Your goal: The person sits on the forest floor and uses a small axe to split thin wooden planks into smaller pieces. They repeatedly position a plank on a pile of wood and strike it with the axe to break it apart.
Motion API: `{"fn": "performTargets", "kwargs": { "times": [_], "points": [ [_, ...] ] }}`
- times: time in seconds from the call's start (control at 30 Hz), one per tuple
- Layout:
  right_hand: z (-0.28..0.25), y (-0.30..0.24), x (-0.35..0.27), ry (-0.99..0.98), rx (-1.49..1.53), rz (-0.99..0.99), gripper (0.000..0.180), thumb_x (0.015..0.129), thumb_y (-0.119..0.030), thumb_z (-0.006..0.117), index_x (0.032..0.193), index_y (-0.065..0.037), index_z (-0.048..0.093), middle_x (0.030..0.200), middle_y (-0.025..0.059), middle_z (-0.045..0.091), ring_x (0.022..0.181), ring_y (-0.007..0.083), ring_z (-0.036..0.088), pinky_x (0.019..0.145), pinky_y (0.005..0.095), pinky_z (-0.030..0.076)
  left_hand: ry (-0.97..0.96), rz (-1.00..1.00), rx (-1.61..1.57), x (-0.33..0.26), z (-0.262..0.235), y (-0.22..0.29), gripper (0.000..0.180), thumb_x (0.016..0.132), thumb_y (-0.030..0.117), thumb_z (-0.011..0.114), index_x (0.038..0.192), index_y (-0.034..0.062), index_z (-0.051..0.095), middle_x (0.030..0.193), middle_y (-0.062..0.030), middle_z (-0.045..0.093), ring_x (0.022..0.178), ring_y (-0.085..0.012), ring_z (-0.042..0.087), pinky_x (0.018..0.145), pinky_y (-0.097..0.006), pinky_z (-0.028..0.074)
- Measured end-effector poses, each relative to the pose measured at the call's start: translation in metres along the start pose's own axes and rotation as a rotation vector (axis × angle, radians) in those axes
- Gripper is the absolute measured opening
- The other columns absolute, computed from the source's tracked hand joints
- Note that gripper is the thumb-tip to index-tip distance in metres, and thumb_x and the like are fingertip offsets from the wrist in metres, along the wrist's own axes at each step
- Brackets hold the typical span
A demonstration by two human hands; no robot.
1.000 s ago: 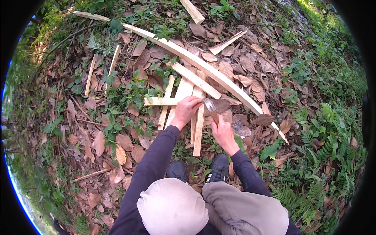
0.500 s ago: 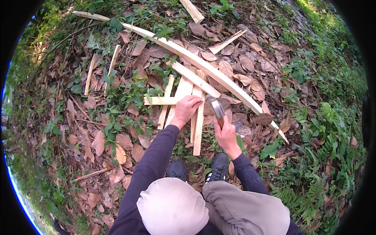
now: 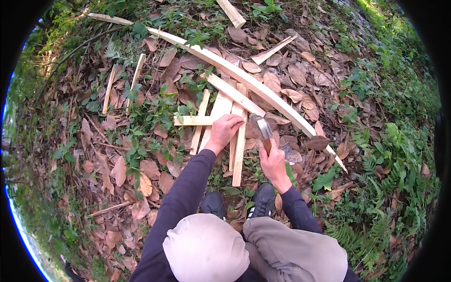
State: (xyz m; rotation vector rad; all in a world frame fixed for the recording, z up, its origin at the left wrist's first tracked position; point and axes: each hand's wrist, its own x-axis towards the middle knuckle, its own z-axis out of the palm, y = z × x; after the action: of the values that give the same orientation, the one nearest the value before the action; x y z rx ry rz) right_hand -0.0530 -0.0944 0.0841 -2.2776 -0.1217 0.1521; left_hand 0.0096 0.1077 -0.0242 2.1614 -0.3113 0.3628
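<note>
my right hand (image 3: 273, 163) is gripping the hammer (image 3: 265, 129), drawing it clear of my left hand (image 3: 224, 132), pinching closed, contents unclear.

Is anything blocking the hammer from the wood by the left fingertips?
No separate object visibly does. From the hammer in the right hand, the gap leftward to the wood strip looks open. The left hand itself crowds that spot, its fingertips on the hammer's side.
</note>
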Motion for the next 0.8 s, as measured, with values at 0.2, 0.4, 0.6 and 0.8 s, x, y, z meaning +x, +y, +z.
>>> {"fn": "performTargets", "kwargs": {
  "times": [0.2, 0.4, 0.6, 0.8],
  "points": [
    [0.013, 0.02, 0.004, -0.134, -0.163, 0.064, 0.022, 0.097, -0.015, 0.064, 0.106, 0.001, 0.052, 0.071, 0.0282, 0.066, 0.07, 0.048, 0.068, 0.058, 0.0535, 0.051, 0.034, 0.016, 0.029, 0.003, 0.003, -0.001, 0.011, 0.083, 0.013, 0.079, 0.093, 0.009, 0.076, 0.095, -0.0046, 0.075, 0.086, -0.0243, 0.071, 0.076, -0.035, 0.058],
    [0.01, 0.011, -0.001, -0.058, -0.063, 0.009, 0.024, 0.098, -0.018, 0.063, 0.106, 0.002, 0.053, 0.073, 0.0298, 0.066, 0.07, 0.0486, 0.068, 0.06, 0.056, 0.052, 0.027, 0.012, 0.01, 0.004, 0.002, 0.001, 0.01, 0.083, 0.012, 0.079, 0.093, 0.0093, 0.076, 0.095, -0.0048, 0.075, 0.086, -0.0246, 0.071, 0.075, -0.036, 0.059],
    [-0.002, -0.006, 0.003, 0.018, 0.019, -0.007, 0.024, 0.099, -0.019, 0.063, 0.106, 0.002, 0.053, 0.073, 0.0287, 0.066, 0.071, 0.048, 0.068, 0.059, 0.0542, 0.052, 0.039, 0.016, 0.001, 0.001, 0.001, 0.0, 0.012, 0.082, 0.013, 0.08, 0.092, 0.0095, 0.076, 0.094, -0.0048, 0.075, 0.085, -0.0244, 0.071, 0.075, -0.036, 0.059],
    [0.009, 0.027, 0.005, -0.083, -0.142, 0.027, 0.024, 0.099, -0.02, 0.063, 0.104, 0.002, 0.054, 0.072, 0.0304, 0.065, 0.073, 0.0503, 0.067, 0.06, 0.0541, 0.051, 0.029, 0.001, 0.019, 0.003, 0.004, 0.0, 0.01, 0.083, 0.013, 0.079, 0.092, 0.0094, 0.076, 0.094, -0.0041, 0.075, 0.085, -0.0241, 0.071, 0.075, -0.035, 0.059]
  ]
}}
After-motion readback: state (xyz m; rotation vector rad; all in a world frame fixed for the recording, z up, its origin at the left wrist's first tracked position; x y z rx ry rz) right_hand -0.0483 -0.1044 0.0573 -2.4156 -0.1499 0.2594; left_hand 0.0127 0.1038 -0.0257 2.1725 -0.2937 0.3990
